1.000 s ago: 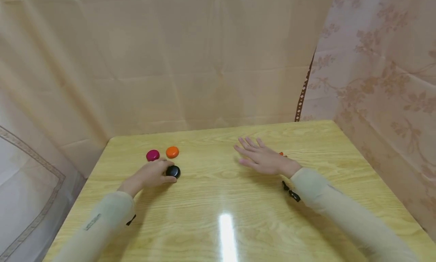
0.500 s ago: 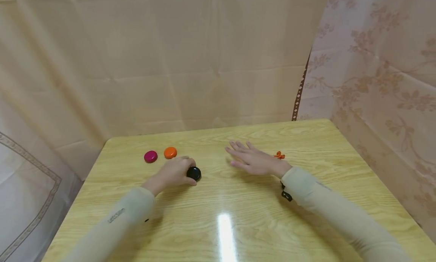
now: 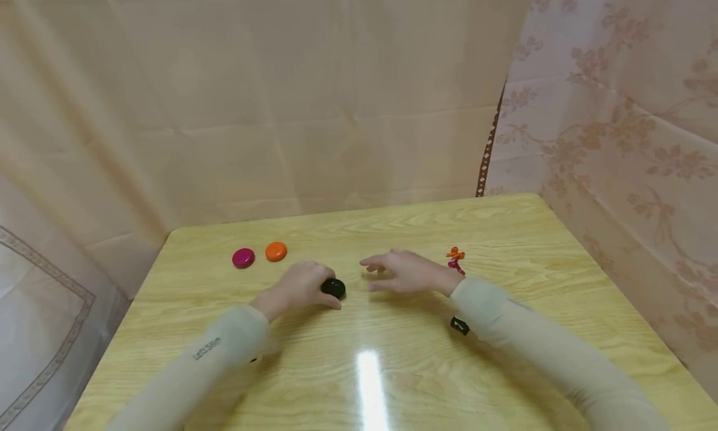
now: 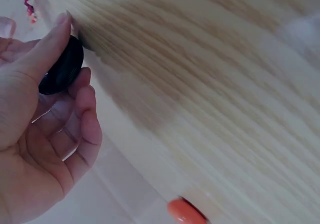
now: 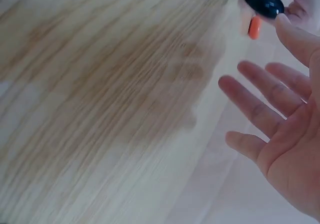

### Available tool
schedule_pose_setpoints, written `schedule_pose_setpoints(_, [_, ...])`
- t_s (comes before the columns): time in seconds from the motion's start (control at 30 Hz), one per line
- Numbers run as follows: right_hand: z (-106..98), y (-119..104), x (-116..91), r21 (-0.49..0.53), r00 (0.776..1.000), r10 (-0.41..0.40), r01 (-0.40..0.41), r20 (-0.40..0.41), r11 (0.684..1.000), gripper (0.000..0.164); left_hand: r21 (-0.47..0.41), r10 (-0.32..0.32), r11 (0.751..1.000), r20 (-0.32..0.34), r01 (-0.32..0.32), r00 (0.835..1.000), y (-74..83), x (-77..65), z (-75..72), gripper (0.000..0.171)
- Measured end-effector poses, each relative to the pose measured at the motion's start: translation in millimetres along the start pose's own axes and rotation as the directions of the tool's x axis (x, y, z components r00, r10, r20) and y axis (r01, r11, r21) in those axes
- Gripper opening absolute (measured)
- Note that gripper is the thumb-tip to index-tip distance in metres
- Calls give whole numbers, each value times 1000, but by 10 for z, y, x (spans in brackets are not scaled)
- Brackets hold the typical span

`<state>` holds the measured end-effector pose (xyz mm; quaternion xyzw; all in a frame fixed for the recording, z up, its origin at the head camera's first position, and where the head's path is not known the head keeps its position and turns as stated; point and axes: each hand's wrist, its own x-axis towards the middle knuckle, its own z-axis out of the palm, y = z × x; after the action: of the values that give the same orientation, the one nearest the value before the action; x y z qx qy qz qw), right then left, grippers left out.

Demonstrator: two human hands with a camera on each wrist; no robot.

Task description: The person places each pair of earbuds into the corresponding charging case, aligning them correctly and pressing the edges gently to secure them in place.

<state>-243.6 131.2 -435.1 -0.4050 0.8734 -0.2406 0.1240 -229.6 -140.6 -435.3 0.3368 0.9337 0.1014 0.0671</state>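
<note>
Head view: pinches shiny black disc (image 3: 335,288) in left hand (image 3: 304,284); holds nothing in right hand (image 3: 402,272), loose and wide, with disc near nine o'clock, not touching.

We seem to be in an indoor nook screened off by fabric; whether it belongs to a home, a studio or some other room, we cannot tell. Behind the worktop (image 3: 314,381) hangs a creased beige cloth (image 3: 280,107); on the right we see a pinkish cloth (image 3: 634,138) patterned with branches and blossoms, and on the left a whitish cloth (image 3: 33,306) with a patterned border (image 3: 85,301). A brown trim (image 3: 489,149) with pale diamonds runs down between the first two. The worktop shows yellowish wood grain, and its gloss reflects a bright streak (image 3: 371,387).
</note>
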Motion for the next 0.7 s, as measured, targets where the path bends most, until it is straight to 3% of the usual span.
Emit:
schedule_pose_setpoints(0.13, [12, -65, 47, 37, 1000, 12, -12, -13, 999, 49, -91, -11, 996, -22, 9, 1000, 69, 24, 2, 45])
schedule_pose_setpoints(0.23, [-18, -89, 44, 69, 997, 26, -21, -76, 997, 46, -219, -16, 976, -58, 3, 998, 111, 40, -40, 35])
schedule_pose_setpoints(0.3, [-53, -99, 26, 104, 991, 35, -22, -127, 994, 45, -302, -3, 953, -83, -23, 997, 129, 50, -86, 31])
schedule_pose_setpoints(0.43, [-135, -128, -11, 222, 975, 35, 15, -221, 975, 42, -453, -12, 890, -120, -44, 993, 200, 58, -199, 42])
schedule_pose_setpoints(0.6, [-194, -189, -62, 348, 961, 9, 91, -276, 933, 36, -592, -106, 806, -180, -22, 978, 366, 42, -284, 39])
schedule_pose_setpoints(0.7, [-206, -233, -85, 359, 958, -20, 127, -286, 925, 30, -607, -128, 794, -224, -35, 966, 448, 28, -304, 35])
